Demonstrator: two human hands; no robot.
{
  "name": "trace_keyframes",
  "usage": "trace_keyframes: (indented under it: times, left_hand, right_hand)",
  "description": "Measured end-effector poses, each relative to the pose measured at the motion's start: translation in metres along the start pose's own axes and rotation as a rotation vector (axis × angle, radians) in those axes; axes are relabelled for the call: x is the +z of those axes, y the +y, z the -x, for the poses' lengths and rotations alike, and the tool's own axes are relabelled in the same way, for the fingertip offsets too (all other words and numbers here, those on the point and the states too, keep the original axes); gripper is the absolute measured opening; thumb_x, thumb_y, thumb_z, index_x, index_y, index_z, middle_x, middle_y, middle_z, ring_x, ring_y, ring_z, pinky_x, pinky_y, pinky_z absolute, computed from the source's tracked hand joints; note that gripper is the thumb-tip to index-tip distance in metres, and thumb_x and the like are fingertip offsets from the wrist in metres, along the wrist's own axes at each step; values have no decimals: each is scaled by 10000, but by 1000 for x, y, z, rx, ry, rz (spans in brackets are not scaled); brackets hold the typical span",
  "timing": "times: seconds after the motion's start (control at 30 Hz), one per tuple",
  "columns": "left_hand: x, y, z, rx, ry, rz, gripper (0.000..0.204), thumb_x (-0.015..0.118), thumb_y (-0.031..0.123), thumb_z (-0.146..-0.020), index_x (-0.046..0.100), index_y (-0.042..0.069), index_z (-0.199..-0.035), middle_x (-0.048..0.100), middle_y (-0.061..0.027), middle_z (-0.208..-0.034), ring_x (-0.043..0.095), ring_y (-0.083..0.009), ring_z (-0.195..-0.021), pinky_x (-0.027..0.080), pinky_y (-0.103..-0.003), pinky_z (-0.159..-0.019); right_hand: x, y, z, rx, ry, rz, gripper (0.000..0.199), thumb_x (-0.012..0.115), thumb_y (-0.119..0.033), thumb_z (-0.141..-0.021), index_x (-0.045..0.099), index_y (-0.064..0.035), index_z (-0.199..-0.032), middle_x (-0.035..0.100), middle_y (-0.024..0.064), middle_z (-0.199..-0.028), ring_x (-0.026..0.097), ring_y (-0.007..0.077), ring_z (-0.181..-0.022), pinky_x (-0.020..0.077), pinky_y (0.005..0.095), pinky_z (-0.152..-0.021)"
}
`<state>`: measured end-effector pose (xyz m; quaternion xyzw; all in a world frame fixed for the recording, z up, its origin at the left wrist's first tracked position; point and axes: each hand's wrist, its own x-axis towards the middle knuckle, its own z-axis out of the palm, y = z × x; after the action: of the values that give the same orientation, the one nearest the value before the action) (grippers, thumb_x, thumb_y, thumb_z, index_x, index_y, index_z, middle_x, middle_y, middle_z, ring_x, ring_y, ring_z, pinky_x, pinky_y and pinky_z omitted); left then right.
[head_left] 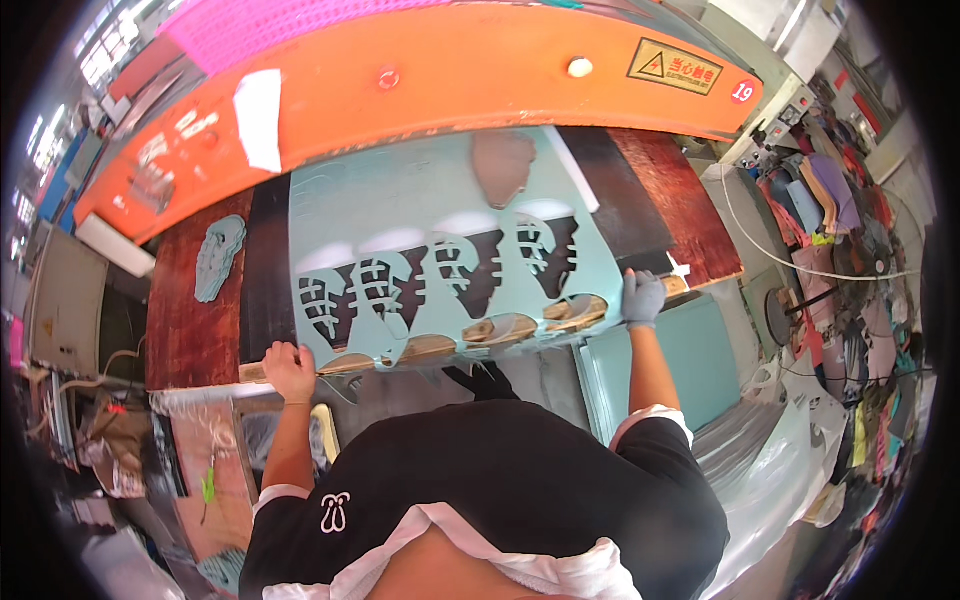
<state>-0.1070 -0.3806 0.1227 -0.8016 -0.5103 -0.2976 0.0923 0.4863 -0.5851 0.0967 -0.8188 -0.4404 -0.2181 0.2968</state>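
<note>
Your left hand (288, 368) is bare and closed in a pinch on the near left corner of the pale blue sheet (420, 200), right at the near edge of the dark cutting board (265, 270). Your right hand (641, 297), in a grey glove, curls its fingers over the sheet's near right corner. The sheet lies flat on the board under the orange press beam (450, 70), with 4 shoe-shaped cutouts (385, 290) in a row toward its near side and wooden-looking cutting dies (500, 328) along its near edge.

Keep both grips even so the sheet stays square to the board and does not buckle between your hands. Hold the corners low, and keep your fingers on the near edge, clear of the beam.

A cut blue piece (219, 256) lies on the reddish board to the left, and a brownish piece (502, 165) sits on the sheet's far part. On the beam, a yellow rectangular warning label with a triangle (675, 67) sits at far right, a small red round tag (741, 92) just right of it, and a white paper patch (259, 118) toward the left. A stack of blue sheets (700, 360) rests near right.
</note>
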Motion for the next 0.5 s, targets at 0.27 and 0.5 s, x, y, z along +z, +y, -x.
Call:
trace_keyframes:
  times: [0.27,0.5]
  left_hand:
    - [-32,9,-53,43,-53,37,186,550,143,-758,423,69,-646,418,-121,-691,435,-335,-679,313,-431,-621]
    - [-20,3,-81,64,-102,79,151,536,131,-760,433,65,-672,424,-123,-704,432,-332,-694,313,-432,-640]
  right_hand:
    - [0,-45,-83,74,-123,-128,245,602,-286,-819,593,-41,-811,597,152,-808,566,363,-772,441,463,-694]
    - [122,-194,-246,-169,-312,-139,681,648,-500,-733,503,-48,-1222,499,171,-1262,448,364,-1163,379,430,-966]
